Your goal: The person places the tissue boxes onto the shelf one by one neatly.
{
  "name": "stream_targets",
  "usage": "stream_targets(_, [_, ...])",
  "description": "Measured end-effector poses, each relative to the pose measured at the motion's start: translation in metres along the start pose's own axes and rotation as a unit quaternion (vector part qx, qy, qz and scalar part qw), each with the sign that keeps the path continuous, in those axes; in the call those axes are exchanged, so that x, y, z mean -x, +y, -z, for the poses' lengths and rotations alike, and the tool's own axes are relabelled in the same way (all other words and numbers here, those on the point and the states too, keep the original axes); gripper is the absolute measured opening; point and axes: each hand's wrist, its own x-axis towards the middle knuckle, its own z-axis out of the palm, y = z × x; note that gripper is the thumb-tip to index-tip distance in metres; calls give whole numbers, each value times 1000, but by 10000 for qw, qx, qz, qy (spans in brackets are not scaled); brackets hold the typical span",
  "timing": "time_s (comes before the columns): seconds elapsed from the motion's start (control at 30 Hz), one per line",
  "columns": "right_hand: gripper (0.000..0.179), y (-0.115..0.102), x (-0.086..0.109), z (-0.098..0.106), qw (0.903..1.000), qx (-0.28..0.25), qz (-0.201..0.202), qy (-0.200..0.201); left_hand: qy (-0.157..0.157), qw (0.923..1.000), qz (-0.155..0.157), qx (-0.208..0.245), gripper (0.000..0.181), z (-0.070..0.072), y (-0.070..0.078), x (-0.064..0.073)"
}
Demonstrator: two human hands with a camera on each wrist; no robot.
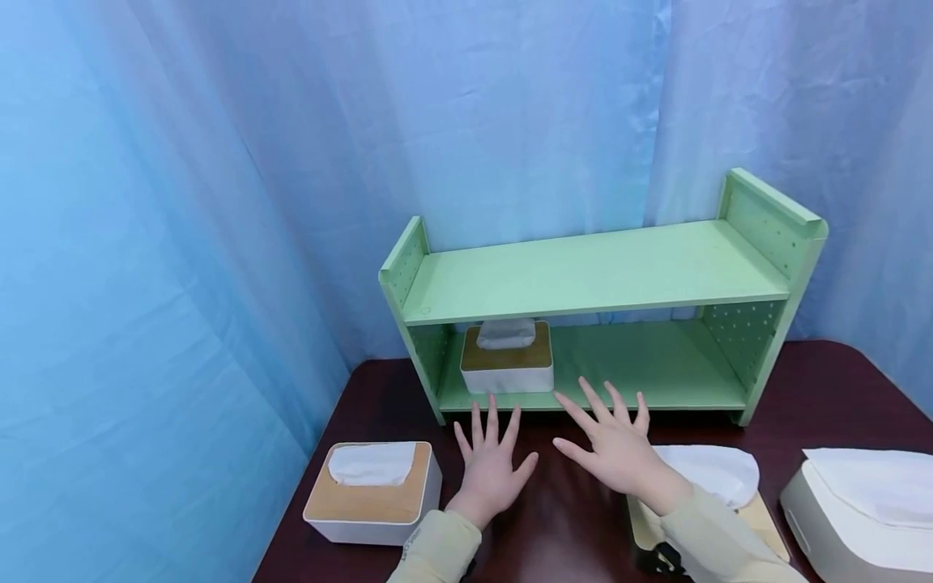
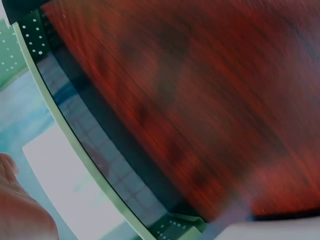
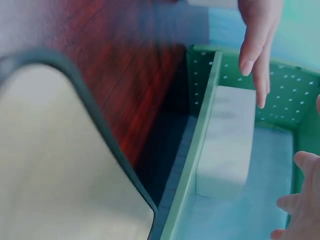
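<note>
A blue curtain (image 1: 182, 243) hangs to the left of the green shelf (image 1: 605, 267) and runs on behind it. On the dark red table (image 1: 554, 526), in front of the shelf and out past its left end, sits a wooden-topped tissue box (image 1: 364, 504) with white sides and a white tissue lying across its top. Next comes the left hand (image 1: 492, 470), in front of the left half of the shelf, its fingers straight and fanned wide, thumb well out, holding nothing. Just beyond its fingertips, on the lower board of the shelf near the left end, stands a second tissue box (image 1: 506, 378), white below and brown on top, with a tissue showing from it. The right hand (image 1: 619, 453) is in front of the shelf, right of its middle, also spread wide and holding nothing. Whether either hand touches the shelf, I cannot tell. In front of the shelf's right end, partly covered by the right sleeve (image 1: 717, 538), lies a third tissue box (image 1: 764, 522) with a pale wooden top. Past the shelf's right end, nearer the front, is a white tissue box (image 1: 838, 522), cut off at the edge.
</note>
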Motion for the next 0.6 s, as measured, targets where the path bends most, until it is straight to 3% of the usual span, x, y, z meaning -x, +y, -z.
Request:
stream_targets(0.4, [62,12,37,16,9998,-200,28,29,-85,9983,-239,521,70,-2,27,14])
stream_targets(0.6, [64,33,56,30,9988,-443,-172,124,-22,9952,-367,910,69,-7,41,20])
